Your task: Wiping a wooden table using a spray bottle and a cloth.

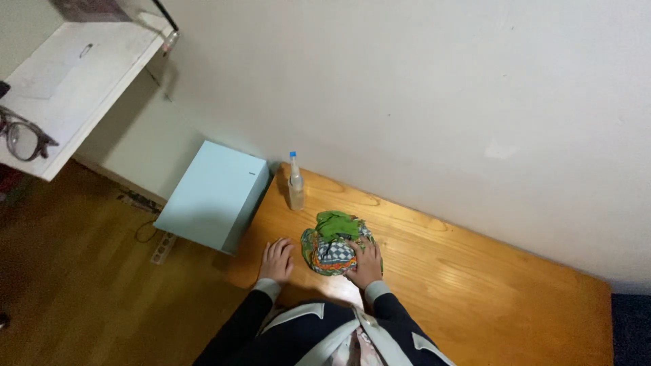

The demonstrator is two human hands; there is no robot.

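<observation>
Crumpled cloth (337, 242), green with orange edging and a checked patch, is lying bunched in a rounded heap on the wooden table (475, 285), near the table's left end and a little in from the front edge. The right hand (366, 261) is pressing down on the heap's near right side with fingers spread flat over the fabric, so it is pinning the bundle rather than gripping it; nothing is closed inside the palm. The left hand (277, 261) is resting open and empty on the bare wood just beside the cloth, palm down and fingers together, which looks like a way of bracing the body while the other hand is working.

1 clear spray bottle (296, 183) with a blue top is standing upright behind the cloth, near the wall (441, 102) and apart from both hands (within easy reach, though). A pale blue box-shaped unit (213, 196) is sitting on the floor against the table's left end. Up at the left, a white shelf (74, 81) is carrying a pair of glasses (24, 139).
</observation>
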